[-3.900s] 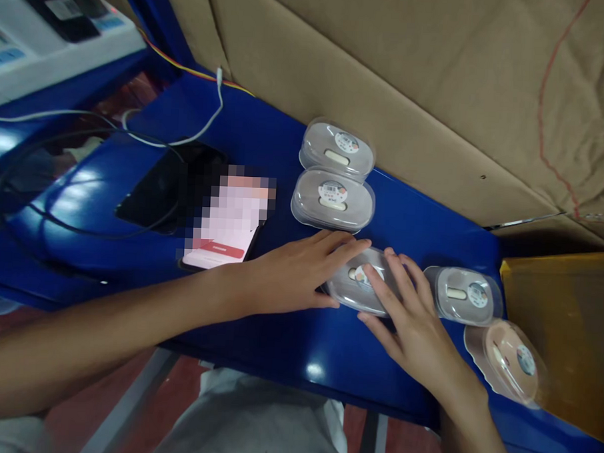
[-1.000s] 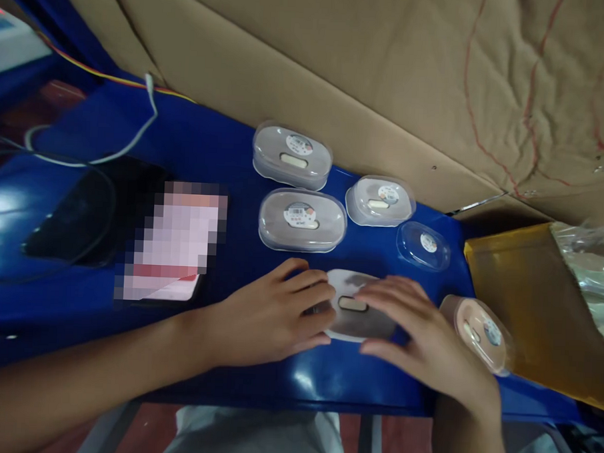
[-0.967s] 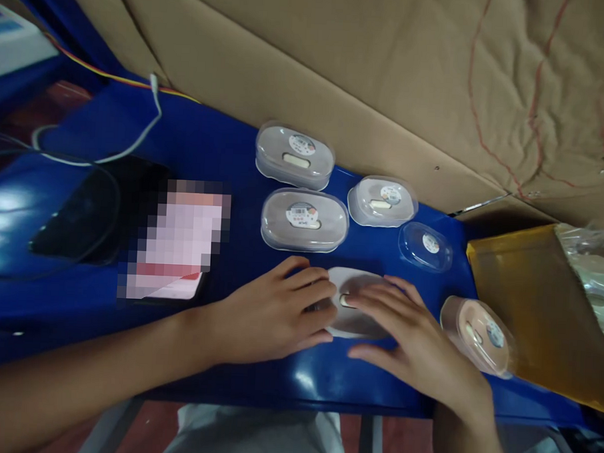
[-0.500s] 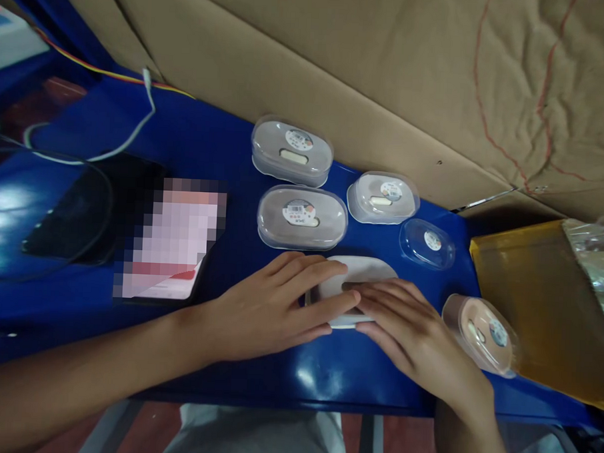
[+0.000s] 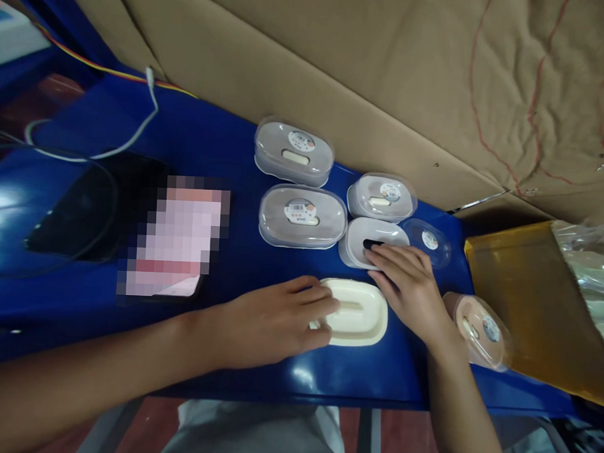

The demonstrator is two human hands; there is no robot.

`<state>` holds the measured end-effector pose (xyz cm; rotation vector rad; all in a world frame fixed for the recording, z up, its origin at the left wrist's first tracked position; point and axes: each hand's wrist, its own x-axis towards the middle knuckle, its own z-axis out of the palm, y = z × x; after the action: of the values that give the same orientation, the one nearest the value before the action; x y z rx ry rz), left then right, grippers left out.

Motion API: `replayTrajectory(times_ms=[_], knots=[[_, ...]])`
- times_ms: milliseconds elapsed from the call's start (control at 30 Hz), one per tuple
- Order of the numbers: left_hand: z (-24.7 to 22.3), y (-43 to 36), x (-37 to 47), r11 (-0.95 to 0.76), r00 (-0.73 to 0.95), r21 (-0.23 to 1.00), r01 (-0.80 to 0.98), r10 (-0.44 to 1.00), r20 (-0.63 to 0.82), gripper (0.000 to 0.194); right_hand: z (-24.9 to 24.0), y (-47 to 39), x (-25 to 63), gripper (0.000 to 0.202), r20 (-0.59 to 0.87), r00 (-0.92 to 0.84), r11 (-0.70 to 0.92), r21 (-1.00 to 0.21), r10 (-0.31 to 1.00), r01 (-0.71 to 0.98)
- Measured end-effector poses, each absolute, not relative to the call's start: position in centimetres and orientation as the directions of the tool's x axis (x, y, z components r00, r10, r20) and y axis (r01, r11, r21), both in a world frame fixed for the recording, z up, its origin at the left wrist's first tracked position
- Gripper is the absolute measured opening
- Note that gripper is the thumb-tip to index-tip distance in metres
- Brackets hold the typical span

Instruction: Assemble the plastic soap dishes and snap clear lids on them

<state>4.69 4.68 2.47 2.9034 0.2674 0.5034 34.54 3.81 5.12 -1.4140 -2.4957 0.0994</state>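
Note:
My left hand (image 5: 290, 319) grips the left end of a cream oval tray (image 5: 372, 323) with a raised bar along its middle. It lies low in front of me on the blue table. Behind it, my right hand (image 5: 407, 278) holds the front right side of a pale grey oval box (image 5: 354, 245), its fingertips by the dark slot in the top. Part of that box is hidden under the fingers. A clear plastic lid (image 5: 431, 244) with a round sticker lies just beyond the right hand.
Lidded oval boxes stand behind: one at the back (image 5: 292, 152), one in front of it (image 5: 302, 216), a smaller one (image 5: 382, 196). A peach-coloured one (image 5: 481, 331) leans by a brown carton (image 5: 514, 289). A phone (image 5: 181, 248) and cables (image 5: 130, 139) lie left.
The grey box has come off the cream tray and moved back to the right with my right hand. The tray is uncovered, and my left hand has shifted down onto its left end.

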Motion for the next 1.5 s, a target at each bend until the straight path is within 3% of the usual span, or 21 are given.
replayTrajectory(times_ms=[233, 700, 933, 1100, 1500], knots=[[3.1, 4.9, 4.7, -0.971, 0.921, 0.173, 0.164, 0.213, 0.326, 0.003, 6.7, 3.2, 35.0, 0.034, 0.257, -0.437, 0.498, -0.273, 0.862, 0.823], [3.5, 5.2, 4.6, -0.964, 0.897, 0.198, 0.175, 0.239, 0.372, 0.008, 6.0, 3.4, 35.7, 0.028, 0.127, -0.469, 0.485, -0.262, 0.874, 0.834], [3.4, 5.3, 4.4, -0.965, 0.908, 0.18, 0.192, 0.244, 0.342, 0.007, 5.9, 3.5, 35.6, 0.027, 0.17, -0.445, 0.473, -0.195, 0.879, 0.859], [3.0, 5.6, 4.4, -0.939, 0.872, 0.205, 0.277, 0.336, 0.357, 0.007, 7.6, 2.4, 34.9, 0.027, 0.25, -0.433, 0.491, -0.253, 0.866, 0.834], [3.3, 5.5, 4.4, -0.924, 0.8, 0.172, 0.342, 0.382, 0.462, 0.021, 9.3, -1.0, 31.2, 0.015, -0.02, -0.623, 0.587, -0.314, 0.782, 0.746]])
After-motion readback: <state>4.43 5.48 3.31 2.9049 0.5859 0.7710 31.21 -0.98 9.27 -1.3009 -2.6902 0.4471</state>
